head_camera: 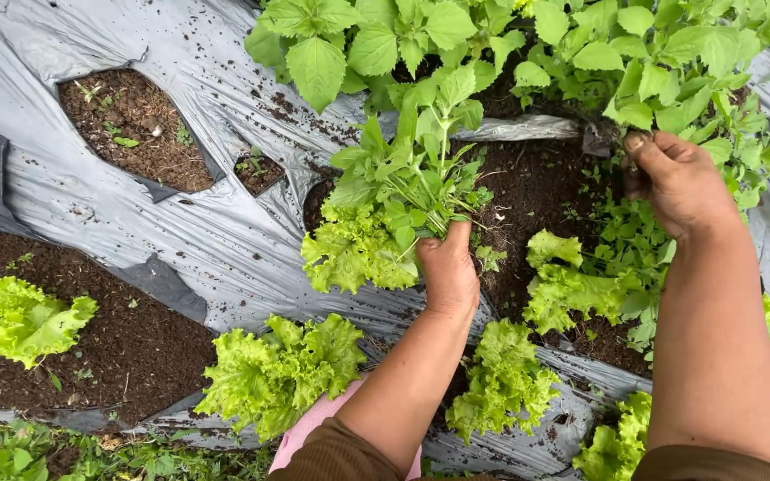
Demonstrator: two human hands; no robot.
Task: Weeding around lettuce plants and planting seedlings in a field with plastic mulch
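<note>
Green weed bunch (412, 183) gripped in left hand (447, 272) fingers, right hand (679, 183) fingers curled into weeds (661, 62) — grip unclear

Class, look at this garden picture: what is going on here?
A person is working over a garden bed covered in grey plastic sheet with lettuce growing through holes. The left hand holds a bunch of leafy green stems in a closed grip. The right hand reaches into the tall green plants at the bed's far edge, fingers closing on stems there.
</note>
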